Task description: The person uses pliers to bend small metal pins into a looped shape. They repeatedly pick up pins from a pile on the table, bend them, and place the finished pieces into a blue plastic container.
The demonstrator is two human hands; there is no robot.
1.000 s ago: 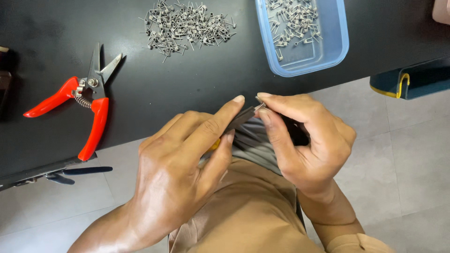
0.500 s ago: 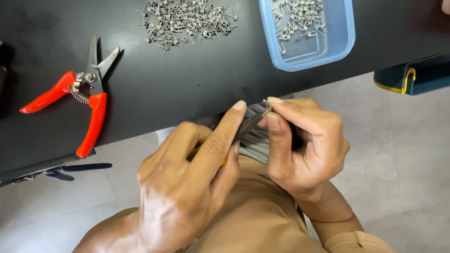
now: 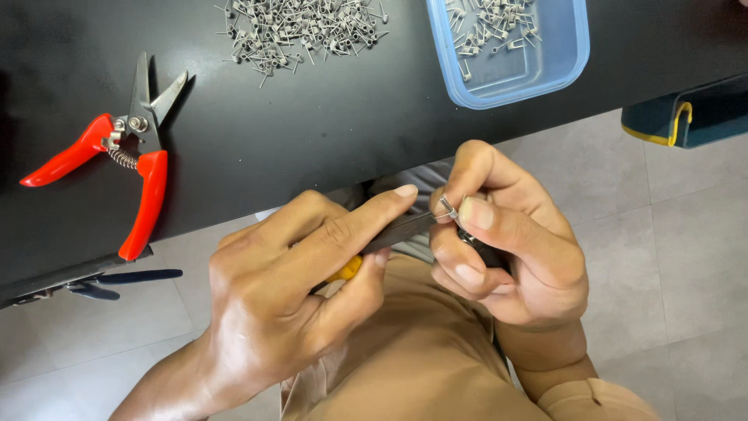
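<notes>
My left hand (image 3: 304, 288) grips a slim metal tool with a yellow handle (image 3: 393, 234), index finger laid along its shaft. Its tip meets a small grey wire coil piece (image 3: 448, 206) pinched between the thumb and forefinger of my right hand (image 3: 499, 242). Both hands sit below the front edge of the black table (image 3: 312, 148), over my lap. A dark object shows partly inside my right palm.
Red-handled cutters (image 3: 128, 156) lie open at the table's left. A heap of small grey wire pieces (image 3: 304, 31) sits at the back centre. A blue plastic tray (image 3: 506, 54) holds several more. A dark case with yellow trim (image 3: 689, 117) is at right, above grey floor tiles.
Both hands have shifted slightly up and right, and the tool tip now meets the small wire piece held at my right fingertips.
</notes>
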